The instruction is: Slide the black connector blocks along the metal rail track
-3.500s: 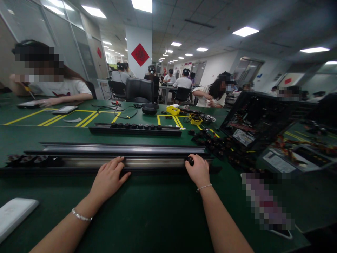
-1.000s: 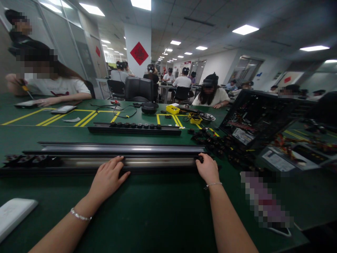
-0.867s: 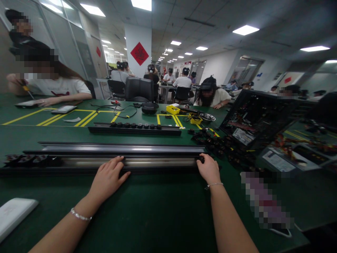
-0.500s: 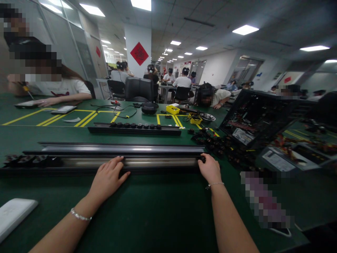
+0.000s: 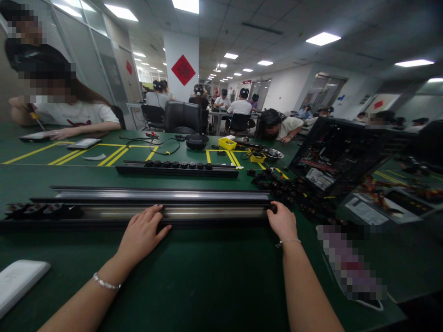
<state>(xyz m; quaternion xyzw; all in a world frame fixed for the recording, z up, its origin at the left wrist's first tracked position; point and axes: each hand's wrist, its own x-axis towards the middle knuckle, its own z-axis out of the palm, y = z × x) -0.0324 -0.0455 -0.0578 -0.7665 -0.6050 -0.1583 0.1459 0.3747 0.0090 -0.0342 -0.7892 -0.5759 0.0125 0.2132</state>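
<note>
A long black rail (image 5: 214, 213) with a shiny inner channel lies across the green table in front of me. My left hand (image 5: 143, 228) grips its middle, fingers over the top and thumb along the near side. At the rail's right end, my right hand (image 5: 282, 220) pinches a small black part (image 5: 273, 208), mostly covered by the fingers. Several black parts (image 5: 44, 210) sit in the rail's left end. Just behind lies a second rail (image 5: 166, 195) with a bare metal channel.
Farther back, another rail (image 5: 176, 171) carries several small black parts. A pile of black parts (image 5: 287, 186) lies right, beside an open computer case (image 5: 332, 157). A white object (image 5: 22, 281) is near left, a phone (image 5: 349, 263) near right. A person (image 5: 79, 110) works across the table.
My right hand has shifted slightly to the right along the rail, with the small black part between its fingers. My left hand and the rail have stayed in place.
</note>
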